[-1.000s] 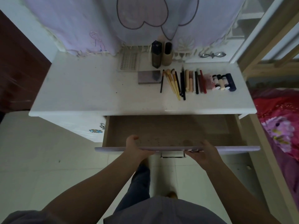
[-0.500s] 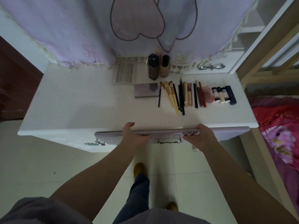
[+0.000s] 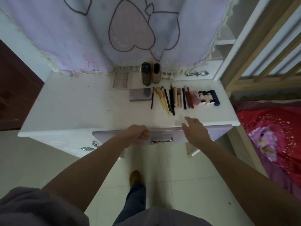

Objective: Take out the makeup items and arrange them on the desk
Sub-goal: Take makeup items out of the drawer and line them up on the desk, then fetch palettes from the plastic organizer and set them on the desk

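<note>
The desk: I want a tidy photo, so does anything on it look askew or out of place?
Mostly neat. The wooden-handled brushes fan diagonally instead of lying parallel with the pencils beside them. Dark specks dot the desk.

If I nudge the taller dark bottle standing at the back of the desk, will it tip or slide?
The dark bottle stands upright, tall and narrow, so it will probably tip rather than slide. The tan bottle stands close beside it and could get knocked. Its weight cannot be judged.

The desk (image 3: 81,103) top looks like smooth white laminate, faintly glossy near its front edge; the drawer front (image 3: 216,132) is satiny lilac with a shiny metal handle (image 3: 161,140); the curtain (image 3: 65,38) is soft matt cloth; the brushes (image 3: 162,100) have pale wooden handles; the floor tiles (image 3: 187,176) gleam.
</note>
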`<action>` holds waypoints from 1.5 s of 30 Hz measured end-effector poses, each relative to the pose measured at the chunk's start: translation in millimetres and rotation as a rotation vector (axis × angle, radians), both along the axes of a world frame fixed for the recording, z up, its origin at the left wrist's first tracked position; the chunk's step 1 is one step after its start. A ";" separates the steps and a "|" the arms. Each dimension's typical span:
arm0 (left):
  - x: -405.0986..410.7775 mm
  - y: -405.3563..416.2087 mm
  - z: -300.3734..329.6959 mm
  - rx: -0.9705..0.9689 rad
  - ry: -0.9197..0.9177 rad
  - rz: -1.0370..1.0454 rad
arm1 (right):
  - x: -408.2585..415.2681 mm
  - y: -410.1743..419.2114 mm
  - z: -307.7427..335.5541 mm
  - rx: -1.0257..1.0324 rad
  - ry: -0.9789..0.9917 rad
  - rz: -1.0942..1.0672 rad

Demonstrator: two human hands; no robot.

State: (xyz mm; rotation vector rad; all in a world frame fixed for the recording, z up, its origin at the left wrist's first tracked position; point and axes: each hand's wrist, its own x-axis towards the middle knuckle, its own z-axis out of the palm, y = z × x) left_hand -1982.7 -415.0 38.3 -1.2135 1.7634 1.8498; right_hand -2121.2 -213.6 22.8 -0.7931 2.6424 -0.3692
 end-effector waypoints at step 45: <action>183.9 267.5 -0.3 -0.842 1.286 -2.207 | 494.1 94.9 -17.5 0.275 0.042 -1.831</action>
